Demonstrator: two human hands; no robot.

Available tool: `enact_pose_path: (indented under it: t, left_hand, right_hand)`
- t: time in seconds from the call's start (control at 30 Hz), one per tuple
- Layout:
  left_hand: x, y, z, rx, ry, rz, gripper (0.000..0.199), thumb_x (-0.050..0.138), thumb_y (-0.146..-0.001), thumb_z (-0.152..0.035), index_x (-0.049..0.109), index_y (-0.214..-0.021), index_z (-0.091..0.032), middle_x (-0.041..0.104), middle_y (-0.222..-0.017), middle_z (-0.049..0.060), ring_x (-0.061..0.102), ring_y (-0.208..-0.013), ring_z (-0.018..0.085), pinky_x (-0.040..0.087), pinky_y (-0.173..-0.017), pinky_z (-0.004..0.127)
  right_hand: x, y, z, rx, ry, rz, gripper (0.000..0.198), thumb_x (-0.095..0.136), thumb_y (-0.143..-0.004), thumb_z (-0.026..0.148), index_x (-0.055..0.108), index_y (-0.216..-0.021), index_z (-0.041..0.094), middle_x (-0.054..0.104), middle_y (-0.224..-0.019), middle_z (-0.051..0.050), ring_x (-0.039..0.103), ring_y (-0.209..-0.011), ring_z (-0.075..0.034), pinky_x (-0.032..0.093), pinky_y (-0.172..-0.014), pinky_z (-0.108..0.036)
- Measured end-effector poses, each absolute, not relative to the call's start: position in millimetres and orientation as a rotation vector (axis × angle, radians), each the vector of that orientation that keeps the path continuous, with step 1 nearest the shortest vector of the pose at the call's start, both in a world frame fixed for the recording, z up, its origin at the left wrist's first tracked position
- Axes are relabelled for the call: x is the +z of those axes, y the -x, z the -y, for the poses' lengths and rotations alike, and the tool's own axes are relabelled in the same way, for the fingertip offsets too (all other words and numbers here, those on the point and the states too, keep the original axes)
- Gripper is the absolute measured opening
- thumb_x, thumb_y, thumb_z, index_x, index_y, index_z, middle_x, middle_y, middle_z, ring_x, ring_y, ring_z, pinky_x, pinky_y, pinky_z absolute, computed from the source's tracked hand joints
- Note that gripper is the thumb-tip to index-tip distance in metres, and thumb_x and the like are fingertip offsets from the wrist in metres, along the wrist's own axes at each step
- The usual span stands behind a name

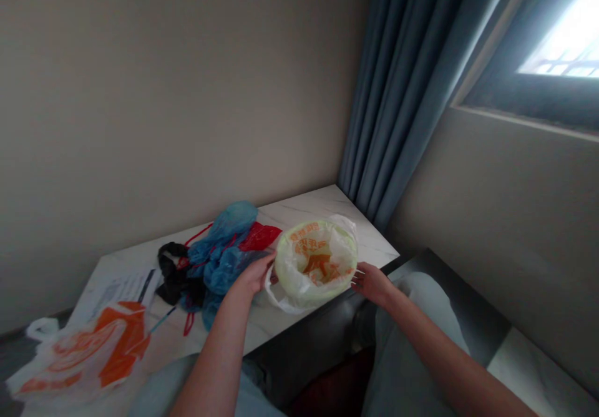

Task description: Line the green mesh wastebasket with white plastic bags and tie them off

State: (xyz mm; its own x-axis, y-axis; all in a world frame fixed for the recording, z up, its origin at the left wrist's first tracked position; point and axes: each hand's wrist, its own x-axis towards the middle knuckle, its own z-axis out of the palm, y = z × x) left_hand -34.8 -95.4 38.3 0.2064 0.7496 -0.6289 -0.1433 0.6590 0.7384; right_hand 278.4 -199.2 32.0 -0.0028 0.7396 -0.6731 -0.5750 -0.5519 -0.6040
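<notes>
A small pale yellow-green trash bin [282,261] stands on the white marbled tabletop, its mouth tilted towards me. A thin white plastic bag [304,292] with orange print lines it and is folded over the rim; loops of the bag hang outside at the left and stick up at the back right. My left hand [259,274] is closed against the bin's left side, by the bag's handle loop, with its fingers partly hidden. At the right side, my right hand [372,284] has its fingers stretched out and apart, fingertips at the bag-covered wall.
Crumpled blue bags [224,258], a red bag [260,236] and a black bag [175,270] lie left of the bin. A printed sheet [115,286] and a white-and-orange bag [100,351] are farther left. Behind are the wall and a blue curtain [397,92].
</notes>
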Motion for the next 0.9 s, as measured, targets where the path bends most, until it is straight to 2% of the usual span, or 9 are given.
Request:
enact_pose_path:
  t: [0.17, 0.37, 0.5, 0.63, 0.77, 0.9]
  left_hand:
    - [34.1, 39.0, 95.8, 0.648, -0.504, -1.179, 0.021, 0.076, -0.077, -0.033, 0.066, -0.075, -0.015, 0.066, -0.063, 0.005, 0.061, -0.054, 0.016, 0.051, -0.054, 0.028]
    - [37.9, 43.5, 97.3, 0.717, -0.619, -1.207, 0.018, 0.081, -0.068, -0.025, 0.065, -0.068, -0.015, 0.067, -0.064, 0.005, 0.059, -0.055, 0.015, 0.049, -0.055, 0.027]
    - [41.0, 43.4, 101.1, 0.789, -0.704, -1.223, 0.023, 0.082, -0.061, -0.027, 0.063, -0.065, -0.014, 0.062, -0.059, 0.001, 0.055, -0.051, 0.012, 0.043, -0.052, 0.024]
    - [47.5, 38.4, 110.7, 0.874, -0.956, -1.423, 0.018, 0.075, -0.065, -0.03, 0.064, -0.066, -0.016, 0.06, -0.056, -0.001, 0.051, -0.048, 0.013, 0.035, -0.05, 0.025]
    - [55.1, 36.5, 117.7, 0.877, -1.272, -1.641, 0.012, 0.068, -0.064, -0.018, 0.06, -0.056, -0.019, 0.054, -0.048, -0.002, 0.046, -0.045, 0.014, 0.028, -0.049, 0.026]
    - [55.6, 39.0, 118.0, 0.888, -1.367, -1.669, 0.017, 0.068, -0.063, -0.013, 0.056, -0.052, -0.021, 0.053, -0.05, -0.001, 0.048, -0.05, 0.015, 0.029, -0.053, 0.026]
  right_hand:
    - [29.4, -282.4, 193.4, 1.697, 1.296, 0.195, 0.014, 0.05, -0.086, 0.026, 0.059, -0.075, 0.021, 0.065, -0.068, -0.001, 0.063, -0.062, -0.014, 0.052, -0.065, -0.027]
    - [21.9, -282.6, 190.2, 1.5, 1.329, 0.383, 0.004, 0.06, -0.077, 0.023, 0.062, -0.08, 0.021, 0.069, -0.072, -0.002, 0.065, -0.062, -0.016, 0.054, -0.06, -0.027]
    - [18.0, -284.0, 187.3, 1.315, 1.377, 0.525, 0.015, 0.069, -0.07, 0.029, 0.061, -0.08, 0.022, 0.069, -0.071, -0.002, 0.064, -0.059, -0.018, 0.052, -0.055, -0.028]
    - [21.7, -283.8, 180.8, 1.061, 1.514, 0.717, 0.018, 0.068, -0.063, 0.03, 0.061, -0.078, 0.021, 0.067, -0.068, -0.001, 0.06, -0.057, -0.017, 0.049, -0.052, -0.028]
    - [29.5, -281.8, 170.5, 0.819, 1.596, 0.959, 0.015, 0.065, -0.063, 0.032, 0.058, -0.07, 0.022, 0.065, -0.069, -0.002, 0.06, -0.065, -0.019, 0.049, -0.058, -0.028]
    - [38.1, -278.0, 165.7, 0.785, 1.632, 0.967, 0.018, 0.066, -0.063, 0.032, 0.053, -0.071, 0.023, 0.066, -0.07, -0.002, 0.063, -0.066, -0.02, 0.05, -0.056, -0.029]
